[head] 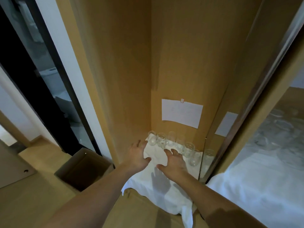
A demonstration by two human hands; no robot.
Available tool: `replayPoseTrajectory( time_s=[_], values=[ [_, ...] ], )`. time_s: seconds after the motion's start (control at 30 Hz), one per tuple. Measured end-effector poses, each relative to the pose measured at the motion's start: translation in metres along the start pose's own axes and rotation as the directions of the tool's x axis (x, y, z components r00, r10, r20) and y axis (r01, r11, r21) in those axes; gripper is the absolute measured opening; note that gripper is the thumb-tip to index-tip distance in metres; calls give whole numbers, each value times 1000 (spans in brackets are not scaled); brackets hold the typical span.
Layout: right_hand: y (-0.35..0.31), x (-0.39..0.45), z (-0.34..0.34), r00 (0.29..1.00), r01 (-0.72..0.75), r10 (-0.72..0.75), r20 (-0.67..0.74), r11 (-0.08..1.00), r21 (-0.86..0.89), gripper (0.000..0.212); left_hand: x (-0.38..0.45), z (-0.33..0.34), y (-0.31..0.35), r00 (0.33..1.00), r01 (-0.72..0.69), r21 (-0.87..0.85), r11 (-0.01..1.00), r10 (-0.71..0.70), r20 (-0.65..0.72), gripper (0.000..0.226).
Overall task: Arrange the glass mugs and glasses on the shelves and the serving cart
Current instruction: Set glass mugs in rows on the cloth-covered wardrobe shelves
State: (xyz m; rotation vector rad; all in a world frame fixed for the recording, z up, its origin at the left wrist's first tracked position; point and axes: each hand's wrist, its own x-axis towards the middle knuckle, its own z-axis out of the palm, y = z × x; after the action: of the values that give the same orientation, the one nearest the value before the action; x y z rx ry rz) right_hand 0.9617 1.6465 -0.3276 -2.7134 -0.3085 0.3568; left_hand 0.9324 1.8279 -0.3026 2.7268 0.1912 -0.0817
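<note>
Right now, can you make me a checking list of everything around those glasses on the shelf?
Surface: wooden shelf, covered by a white cloth that hangs over its front edge.
Job's things: row of clear glasses standing along the back wall on the cloth.
Clutter: white paper note stuck on the back wall.
Hands: left hand and right hand open, fingers spread over the cloth, holding nothing.
Cables: nothing seen.
Surroundings: open cardboard box at lower left; mirrored panel on the right reflecting glasses.
</note>
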Motion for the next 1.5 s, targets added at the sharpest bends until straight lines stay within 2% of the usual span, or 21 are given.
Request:
replayPoseTrajectory(
  time_s=[0.27, 0.53, 0.87, 1.17, 1.37, 1.5],
  values=[
    [-36, 37, 18, 990, -136, 138, -36, 990, 44, 80, 61, -7, -43, 989, -100, -17, 995, 102, 112, 77],
    [-62, 70, 33, 963, -248, 254, -87, 966, 69, 81, 114, -15, -77, 981, -109, -158, 981, 132, 141, 80],
    [-70, 101, 64, 924, -379, 383, -18, 920, 98, 82, 155, -3, -109, 971, -115, -211, 971, 154, 180, 75],
    [-36, 174, 73, 915, -403, 398, 67, 904, 141, 80, 212, 35, -106, 974, -1, -270, 963, 62, 219, 77],
    [4, 233, 90, 887, -460, 439, 142, 865, 200, 80, 259, 81, -96, 971, 181, -385, 905, -102, 215, 68],
    [33, 274, 109, 856, -516, 487, 173, 821, 242, 79, 287, 123, -96, 947, 293, -407, 865, -205, 248, 82]
  ],
)
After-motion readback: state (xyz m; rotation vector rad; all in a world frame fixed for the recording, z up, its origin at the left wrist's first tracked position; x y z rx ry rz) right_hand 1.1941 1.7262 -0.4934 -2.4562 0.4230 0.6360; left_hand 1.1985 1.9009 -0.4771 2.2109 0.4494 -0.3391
